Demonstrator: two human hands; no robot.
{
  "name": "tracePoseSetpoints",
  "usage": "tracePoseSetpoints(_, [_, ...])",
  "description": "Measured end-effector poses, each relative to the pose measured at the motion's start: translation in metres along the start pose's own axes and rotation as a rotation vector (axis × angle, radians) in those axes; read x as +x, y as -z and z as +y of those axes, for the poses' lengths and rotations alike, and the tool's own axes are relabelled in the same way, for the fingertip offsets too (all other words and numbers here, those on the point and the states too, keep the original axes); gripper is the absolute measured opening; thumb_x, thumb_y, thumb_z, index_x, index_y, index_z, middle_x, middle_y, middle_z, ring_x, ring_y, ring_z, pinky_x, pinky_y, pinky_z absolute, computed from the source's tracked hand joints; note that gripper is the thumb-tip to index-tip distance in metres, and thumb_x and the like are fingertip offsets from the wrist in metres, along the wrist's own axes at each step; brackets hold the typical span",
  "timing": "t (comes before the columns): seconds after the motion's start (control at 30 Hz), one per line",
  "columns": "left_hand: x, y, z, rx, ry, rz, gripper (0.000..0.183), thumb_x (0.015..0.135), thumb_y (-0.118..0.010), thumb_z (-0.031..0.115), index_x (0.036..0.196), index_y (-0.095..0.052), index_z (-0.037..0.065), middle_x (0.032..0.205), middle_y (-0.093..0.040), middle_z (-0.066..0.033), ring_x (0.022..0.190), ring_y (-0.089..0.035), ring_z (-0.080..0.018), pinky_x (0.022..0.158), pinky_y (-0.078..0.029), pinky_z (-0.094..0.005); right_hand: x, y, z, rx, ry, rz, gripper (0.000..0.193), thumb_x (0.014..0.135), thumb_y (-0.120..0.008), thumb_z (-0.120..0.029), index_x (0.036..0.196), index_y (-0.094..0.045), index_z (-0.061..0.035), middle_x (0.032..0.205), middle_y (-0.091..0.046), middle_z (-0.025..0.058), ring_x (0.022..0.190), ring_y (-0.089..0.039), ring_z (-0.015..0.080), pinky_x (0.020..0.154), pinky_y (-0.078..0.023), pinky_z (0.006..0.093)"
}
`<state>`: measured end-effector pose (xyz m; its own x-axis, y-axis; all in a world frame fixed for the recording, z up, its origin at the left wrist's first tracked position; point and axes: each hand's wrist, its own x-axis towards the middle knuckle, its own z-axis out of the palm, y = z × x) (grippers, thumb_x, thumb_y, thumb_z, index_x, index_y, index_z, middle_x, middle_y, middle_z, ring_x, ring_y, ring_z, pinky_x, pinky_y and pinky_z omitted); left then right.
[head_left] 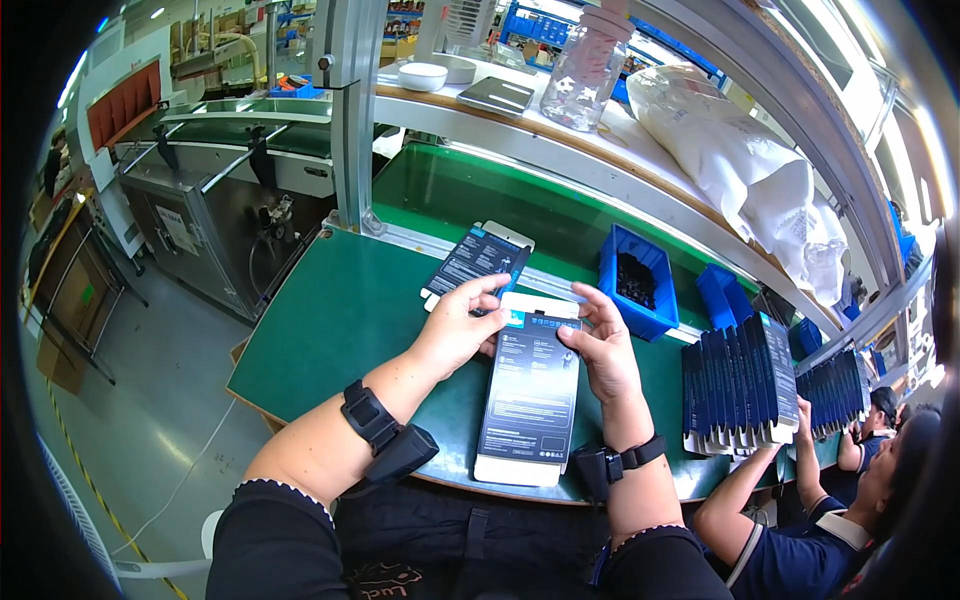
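Left hand (455,330): fingers bent over the upper left corner of a flat retail box (530,395), thumb underneath as far as can be seen; it grasps the box there. The box is long, thin and rectangular, dark-faced with pale print blocks, white at both ends and with a small blue patch at the top. It is held tilted above the near edge of the green desk (340,310), in front of the person's body.

Handling, as judged: a light cardboard package, fairly stiff along its length but likely to crease if pinched mid-panel. The glossy face looks slippery. Best held by the long edges or the corners near the top flap, as both hands do now.

Right hand (600,350): closed on the upper right edge of the same box, fingertips on the top end, where a flap appears to sit. Whether that flap is open cannot be told.

Both forearms carry a black strapped device at the wrist.

Just beyond the hands a second dark flat package (478,258) of the same kind lies on the desk. To its right stands a blue open bin (640,285) holding small black parts, then a smaller blue bin (722,292). Further right, a row of upright dark-blue boxes (740,385) with white bottoms stands packed together; another person's hand (803,412) rests against it. On the shelf above: a clear plastic jar (585,70) and a white filled bag (750,165).
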<state>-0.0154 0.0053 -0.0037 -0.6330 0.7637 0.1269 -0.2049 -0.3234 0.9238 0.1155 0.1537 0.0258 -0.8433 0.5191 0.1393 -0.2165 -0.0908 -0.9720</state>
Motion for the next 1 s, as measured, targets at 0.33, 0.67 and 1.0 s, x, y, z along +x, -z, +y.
tracePoseSetpoints(0.33, [0.002,0.002,-0.002,0.192,0.118,-0.107,0.016,0.087,-0.058,0.008,0.101,-0.06,0.001,0.084,-0.061,-0.0047,0.068,-0.061,-0.0097,0.058,-0.053,-0.0234,0.004,0.018,-0.002,-0.169,-0.214,-0.157,0.038,0.076,-0.069,-0.006,0.112,-0.058,-0.0039,0.091,-0.058,0.0022,0.084,-0.056,0.0096,0.079,-0.043,0.0236])
tracePoseSetpoints(0.67, [-0.001,-0.004,-0.002,0.217,0.121,-0.237,0.012,0.086,-0.058,0.006,0.096,-0.064,0.002,0.08,-0.063,-0.0029,0.065,-0.059,-0.0077,0.054,-0.05,-0.0214,0.001,0.018,0.001,-0.029,-0.454,-0.388,0.039,0.088,-0.059,-0.025,0.112,-0.056,0.0042,0.103,-0.062,0.0105,0.091,-0.058,0.015,0.082,-0.046,0.0274])
tracePoseSetpoints(1.0, [-0.003,-0.001,0.001,0.767,-0.353,-0.187,0.056,0.081,-0.067,0.023,0.128,-0.046,0.001,0.12,-0.052,-0.0139,0.104,-0.055,-0.0211,0.089,-0.044,-0.0325,0.015,0.037,0.006,-0.091,-0.058,0.116,0.026,0.088,-0.058,-0.015,0.109,-0.056,0.0009,0.093,-0.061,0.0045,0.082,-0.058,0.0108,0.074,-0.046,0.0235])
